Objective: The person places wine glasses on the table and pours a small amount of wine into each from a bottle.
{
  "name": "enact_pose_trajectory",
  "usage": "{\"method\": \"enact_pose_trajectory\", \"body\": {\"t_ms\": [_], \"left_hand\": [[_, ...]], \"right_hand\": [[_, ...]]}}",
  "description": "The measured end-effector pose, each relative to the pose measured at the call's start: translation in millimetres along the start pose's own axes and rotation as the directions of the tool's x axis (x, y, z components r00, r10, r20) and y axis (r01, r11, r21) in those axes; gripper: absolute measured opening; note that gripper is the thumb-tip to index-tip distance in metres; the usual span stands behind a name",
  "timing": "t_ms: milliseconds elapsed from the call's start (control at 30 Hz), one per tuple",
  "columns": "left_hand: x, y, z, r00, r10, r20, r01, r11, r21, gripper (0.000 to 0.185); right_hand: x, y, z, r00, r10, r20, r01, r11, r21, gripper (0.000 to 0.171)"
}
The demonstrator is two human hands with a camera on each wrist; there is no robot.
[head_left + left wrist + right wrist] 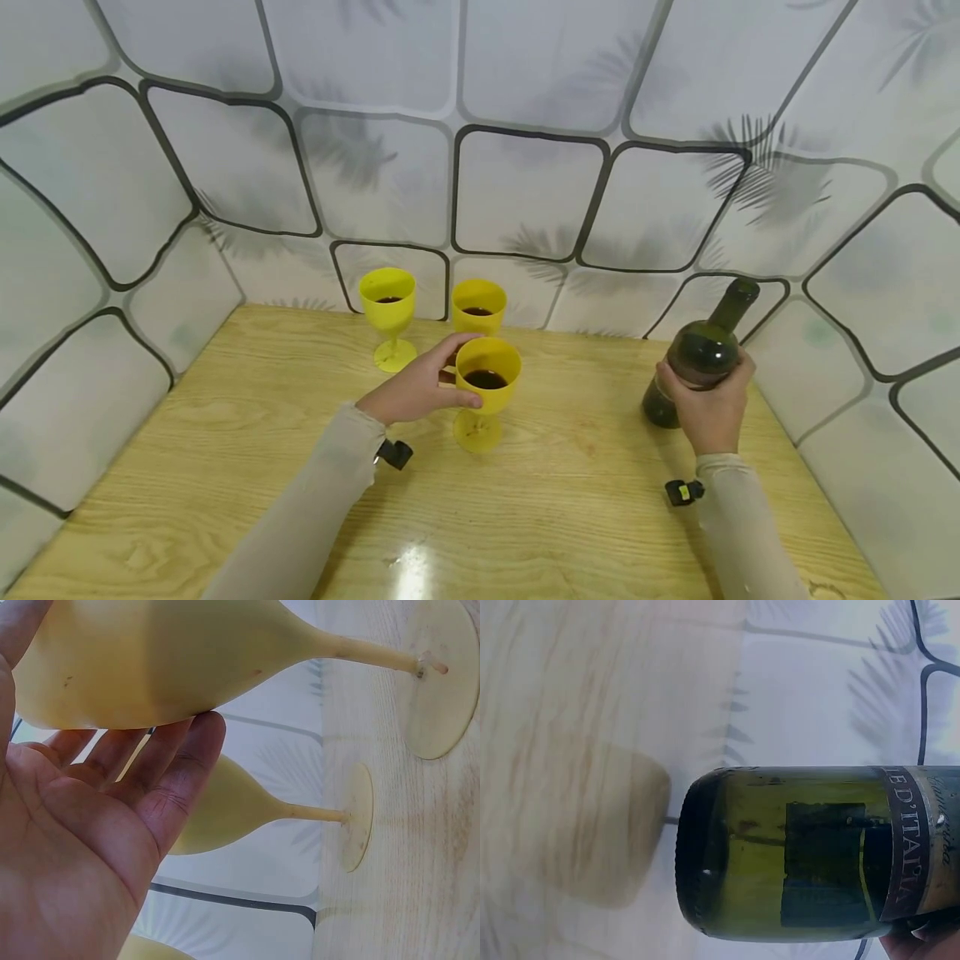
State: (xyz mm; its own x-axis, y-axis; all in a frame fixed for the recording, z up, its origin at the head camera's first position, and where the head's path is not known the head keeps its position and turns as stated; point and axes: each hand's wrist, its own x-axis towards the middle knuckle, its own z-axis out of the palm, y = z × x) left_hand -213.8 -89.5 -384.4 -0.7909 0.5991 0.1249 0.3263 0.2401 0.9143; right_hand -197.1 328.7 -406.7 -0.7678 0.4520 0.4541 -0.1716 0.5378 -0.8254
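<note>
Three yellow plastic goblets on my wooden table [225,467]: my left hand [411,390] curls round the nearest goblet [486,392]; my right hand [708,408] grips a dark green glass bottle [697,354] standing right.

Pale wooden bench [225,467] with visible grain, white walls [525,192] on three sides — dark rounded outlines, faint palm-leaf prints, glare on the wood

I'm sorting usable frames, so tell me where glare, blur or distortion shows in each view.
Head view: the wall tiles bow like a fisheye, and a white glare patch sits on the table near its front edge. Left wrist view: the left hand fills the frame, soft and very close. Right wrist view: the bottle is fairly sharp; the table and wall behind it are smeared.
</note>
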Motion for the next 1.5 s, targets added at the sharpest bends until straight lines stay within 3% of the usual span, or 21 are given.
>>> {"method": "enact_pose_trajectory", "body": {"t_ms": [633,1100,1500], "left_hand": [[2.3,-0.7,1.9,1.0,0.005,0.012,-0.005,1.0,-0.008,0.087],[3.4,-0.5,1.3,1.0,0.017,0.008,-0.017,1.0,-0.009,0.089],[0.8,-2.8,-0.4,1.0,0.016,0.002,-0.015,1.0,-0.01,0.086]], "right_hand": [[5.0,13.8,-7.1,0.993,0.109,-0.052,-0.106,0.993,0.057,0.094],[5.2,20.6,-2.1,0.995,0.062,-0.08,-0.057,0.996,0.066,0.089],[3.1,22.2,9.4,0.998,0.053,-0.037,-0.049,0.991,0.121,0.092]]}}
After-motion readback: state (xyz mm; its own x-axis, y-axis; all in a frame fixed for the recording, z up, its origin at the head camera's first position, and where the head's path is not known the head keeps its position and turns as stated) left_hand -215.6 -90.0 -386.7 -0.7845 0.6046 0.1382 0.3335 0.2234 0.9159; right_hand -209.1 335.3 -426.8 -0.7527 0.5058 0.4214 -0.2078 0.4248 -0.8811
